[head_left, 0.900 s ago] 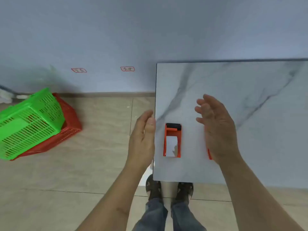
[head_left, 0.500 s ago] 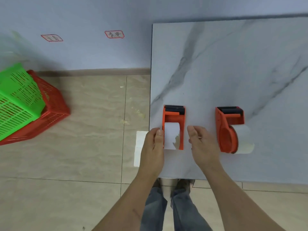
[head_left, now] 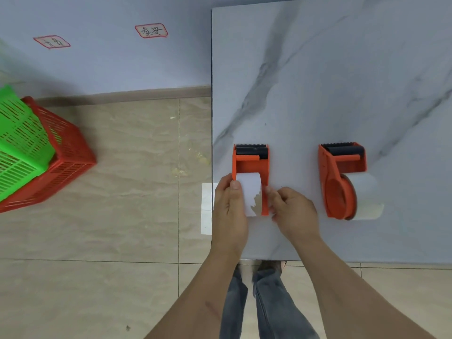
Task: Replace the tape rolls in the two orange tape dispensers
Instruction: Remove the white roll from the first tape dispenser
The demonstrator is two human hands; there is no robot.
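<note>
Two orange tape dispensers stand on the marble table (head_left: 318,69). The left dispenser (head_left: 252,162) stands upright near the table's left edge with a white tape roll (head_left: 249,192) in it. My left hand (head_left: 228,211) grips its left side, thumb on the roll. My right hand (head_left: 293,214) presses fingers against its right side. The right dispenser (head_left: 340,182) lies on its side, a white roll (head_left: 367,199) sticking out to the right, untouched.
A green basket (head_left: 19,148) sits nested in a red basket (head_left: 63,152) on the tiled floor at left. A white sheet (head_left: 206,209) pokes out beneath the table's left edge. My legs and sandals show under the near edge.
My hands came down from above the table and closed on both sides of the left dispenser. The view tilted downward, bringing the right dispenser into sight.
</note>
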